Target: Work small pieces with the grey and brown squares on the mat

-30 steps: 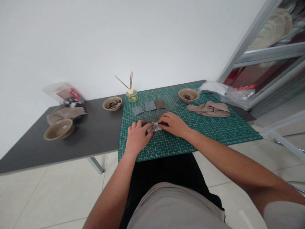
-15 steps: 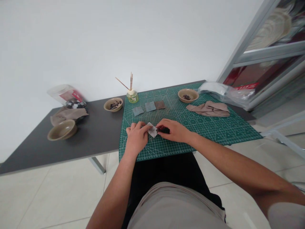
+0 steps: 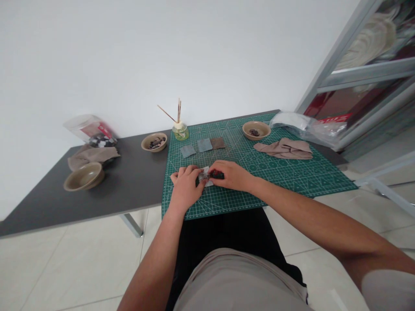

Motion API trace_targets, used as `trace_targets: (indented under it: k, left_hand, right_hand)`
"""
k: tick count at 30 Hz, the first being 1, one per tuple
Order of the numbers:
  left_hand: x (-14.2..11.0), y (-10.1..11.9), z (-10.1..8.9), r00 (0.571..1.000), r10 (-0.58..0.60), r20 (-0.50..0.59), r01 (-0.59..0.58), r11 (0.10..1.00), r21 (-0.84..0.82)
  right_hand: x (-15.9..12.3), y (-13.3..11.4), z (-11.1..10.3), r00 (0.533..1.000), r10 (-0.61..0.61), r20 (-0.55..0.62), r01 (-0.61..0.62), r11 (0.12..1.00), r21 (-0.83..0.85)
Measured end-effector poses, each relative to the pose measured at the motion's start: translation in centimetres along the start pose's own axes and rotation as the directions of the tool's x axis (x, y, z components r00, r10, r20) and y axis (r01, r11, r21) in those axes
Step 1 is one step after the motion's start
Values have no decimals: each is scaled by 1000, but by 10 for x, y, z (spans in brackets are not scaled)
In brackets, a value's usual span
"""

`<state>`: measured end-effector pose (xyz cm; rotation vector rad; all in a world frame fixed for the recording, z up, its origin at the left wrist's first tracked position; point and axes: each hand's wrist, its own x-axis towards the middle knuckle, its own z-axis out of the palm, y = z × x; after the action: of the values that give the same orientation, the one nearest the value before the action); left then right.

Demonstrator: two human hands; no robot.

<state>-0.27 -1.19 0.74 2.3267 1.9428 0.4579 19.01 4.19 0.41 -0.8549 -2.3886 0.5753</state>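
A small square piece, pale grey with dark marks, lies between my hands on the green cutting mat; whether it is paper or cloth I cannot tell. My left hand grips its left side between thumb and index finger. The fingers of my right hand are pinched together at its right side. Something dark shows under those fingers, too small and shaded to name. Just beyond my hands lie two grey-blue squares and a brown square.
A reed diffuser stands at the mat's back left corner. One bowl with dark pieces is left of it, another bowl on the mat. A crumpled cloth and plastic bag lie right. Far left are a bowl, cloth and bag.
My right hand has shifted slightly left over the square, and its fingers now cover more of it. The square has turned a little, and my left thumb has moved down along it.
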Motion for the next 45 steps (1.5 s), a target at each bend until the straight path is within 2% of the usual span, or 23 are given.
trace_targets:
  k: [8,13,19,25,31,37,45]
  left_hand:
    - [-3,1,-4,1000,27,7,-27,1000,0]
    - [-3,1,-4,999,32,27,-32,999,0]
    - [-3,2,-5,999,23,31,-23,1000,8]
    - [-2,1,-4,999,38,37,-39,999,4]
    - [-3,1,-4,999,38,18,-38,999,-8]
    - [-3,1,-4,999,43,15,-43,999,-24]
    - [-4,-1,-1,999,-10,-31,6,991,-136]
  right_hand:
    - [13,4,8,999,11,40,-10,999,-32]
    - [9,8,9,993,-75,88,72,997,38]
    - [13,12,12,999,-34,29,34,999,-3]
    - [17,11,13,987,-102,127,97,994,42]
    - [21,9,16,997,-47,54,50,998,-42]
    - [20,11,16,982,-140,131,140,990,5]
    - [35,9,25,996,-33,84,42,993,-111]
